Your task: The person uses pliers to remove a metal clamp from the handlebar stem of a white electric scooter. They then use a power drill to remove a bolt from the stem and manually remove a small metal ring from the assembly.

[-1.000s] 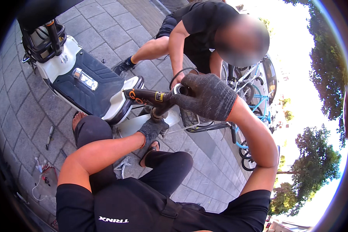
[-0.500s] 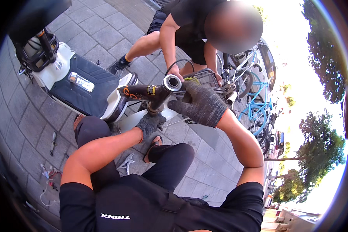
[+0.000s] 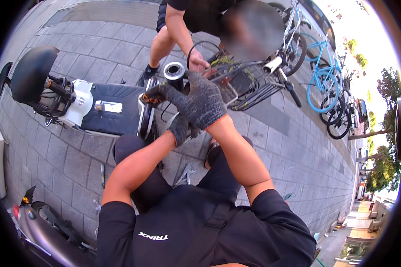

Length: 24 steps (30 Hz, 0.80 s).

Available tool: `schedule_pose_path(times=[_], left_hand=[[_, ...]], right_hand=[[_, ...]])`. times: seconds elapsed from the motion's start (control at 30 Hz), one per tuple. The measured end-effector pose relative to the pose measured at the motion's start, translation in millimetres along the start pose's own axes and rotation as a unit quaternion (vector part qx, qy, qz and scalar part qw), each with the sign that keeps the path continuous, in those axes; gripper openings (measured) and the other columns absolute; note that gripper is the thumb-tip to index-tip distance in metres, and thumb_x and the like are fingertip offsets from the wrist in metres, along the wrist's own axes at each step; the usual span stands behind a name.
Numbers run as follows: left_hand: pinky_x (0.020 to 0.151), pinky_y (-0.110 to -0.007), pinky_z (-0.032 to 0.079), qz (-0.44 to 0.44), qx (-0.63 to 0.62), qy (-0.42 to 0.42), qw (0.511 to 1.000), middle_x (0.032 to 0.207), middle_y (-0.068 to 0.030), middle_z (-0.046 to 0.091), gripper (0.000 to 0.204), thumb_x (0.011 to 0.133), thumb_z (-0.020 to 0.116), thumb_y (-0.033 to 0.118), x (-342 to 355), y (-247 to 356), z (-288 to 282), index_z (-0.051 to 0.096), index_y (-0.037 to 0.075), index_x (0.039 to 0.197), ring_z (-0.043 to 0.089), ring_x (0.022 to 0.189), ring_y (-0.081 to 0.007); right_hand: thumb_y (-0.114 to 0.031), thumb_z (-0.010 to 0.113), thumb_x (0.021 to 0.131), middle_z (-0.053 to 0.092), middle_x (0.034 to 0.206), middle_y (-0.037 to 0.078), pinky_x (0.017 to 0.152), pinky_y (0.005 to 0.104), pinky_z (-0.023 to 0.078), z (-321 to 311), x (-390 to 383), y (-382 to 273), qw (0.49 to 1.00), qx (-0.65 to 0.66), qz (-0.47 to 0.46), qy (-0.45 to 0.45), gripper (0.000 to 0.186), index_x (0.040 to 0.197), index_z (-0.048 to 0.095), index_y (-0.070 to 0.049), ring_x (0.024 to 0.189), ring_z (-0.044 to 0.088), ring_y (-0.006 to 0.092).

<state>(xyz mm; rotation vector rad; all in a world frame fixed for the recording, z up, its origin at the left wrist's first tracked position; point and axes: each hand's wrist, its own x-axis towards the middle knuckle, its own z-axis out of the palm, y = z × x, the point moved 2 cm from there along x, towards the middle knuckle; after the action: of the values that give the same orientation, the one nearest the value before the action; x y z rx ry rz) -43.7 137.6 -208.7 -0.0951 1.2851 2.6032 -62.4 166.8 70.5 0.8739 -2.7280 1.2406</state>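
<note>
A partly stripped scooter frame stands in front of me, its dark head tube upright with a silver ring around the open top. My right hand, in a grey knit glove, lies around this tube, the thumb across its near side and the fingers on its right. Below it my left hand, gloved the same way, is closed at the fork under the head tube; the right hand partly covers its fingers. The scooter's dark footboard, with a small shiny rectangular piece on it, extends to the left.
Opposite me a person's hand is by a wire basket with cables and a handlebar grip. Left is the scooter's black seat. Another scooter stands lower left; a blue bicycle is at right.
My right hand has moved from beside the head tube to around it. The frame appears shifted left and the view has turned. My left hand stays low at the fork.
</note>
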Motion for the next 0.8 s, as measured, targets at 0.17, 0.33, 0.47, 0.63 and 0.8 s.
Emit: schedule_pose_path(times=[0.17,0.33,0.47,0.63,0.8], left_hand=[[0.042,-0.034,0.041,-0.062,-0.046,-0.009,0.997,0.08,-0.0066,0.066,0.027,0.101,0.061,0.036,-1,4,12,0.065,0.01,0.108,0.061,0.057,-0.0193],[0.04,-0.036,0.036,-0.131,-0.068,0.043,0.988,0.06,-0.0029,0.053,0.033,0.101,0.058,0.041,-13,28,26,0.058,0.015,0.08,0.05,0.045,-0.0187],[0.04,-0.033,0.031,-0.114,-0.049,0.069,0.99,0.058,-0.0017,0.051,0.029,0.097,0.061,0.036,-15,37,30,0.057,0.016,0.075,0.045,0.043,-0.0156],[0.043,-0.031,0.03,-0.143,-0.062,0.077,0.985,0.058,0.0003,0.05,0.028,0.091,0.068,0.031,-25,53,41,0.055,0.016,0.071,0.043,0.046,-0.0119],[0.048,-0.034,0.044,-0.151,-0.055,0.072,0.984,0.07,-0.0069,0.062,0.026,0.092,0.072,0.032,-19,39,32,0.063,0.008,0.084,0.059,0.057,-0.0178]], right_hand=[[-0.047,0.084,0.083,0.071,0.095,0.02,0.082,0.0465,0.055,6,-4,4,0.982,-0.08,-0.078,0.153,0.056,0.105,0.067,0.001,0.091,0.071,0.037],[-0.055,0.087,0.077,0.07,0.094,0.023,0.084,0.047,0.054,26,27,2,0.983,0.005,-0.01,0.184,0.066,0.1,0.066,0.003,0.09,0.069,0.0374],[-0.033,0.087,0.08,0.072,0.089,0.014,0.077,0.0364,0.057,35,42,-3,0.984,0.05,0.024,0.172,0.042,0.098,0.071,0.001,0.083,0.072,0.0226],[-0.016,0.079,0.087,0.074,0.085,0.011,0.068,0.0318,0.056,17,55,16,0.984,0.071,-0.16,0.039,0.021,0.098,0.07,-0.001,0.074,0.071,0.0175],[-0.019,0.078,0.091,0.073,0.093,0.004,0.077,0.03,0.057,-2,97,30,0.844,0.291,-0.037,-0.45,0.023,0.1,0.068,-0.001,0.086,0.07,0.0151]])
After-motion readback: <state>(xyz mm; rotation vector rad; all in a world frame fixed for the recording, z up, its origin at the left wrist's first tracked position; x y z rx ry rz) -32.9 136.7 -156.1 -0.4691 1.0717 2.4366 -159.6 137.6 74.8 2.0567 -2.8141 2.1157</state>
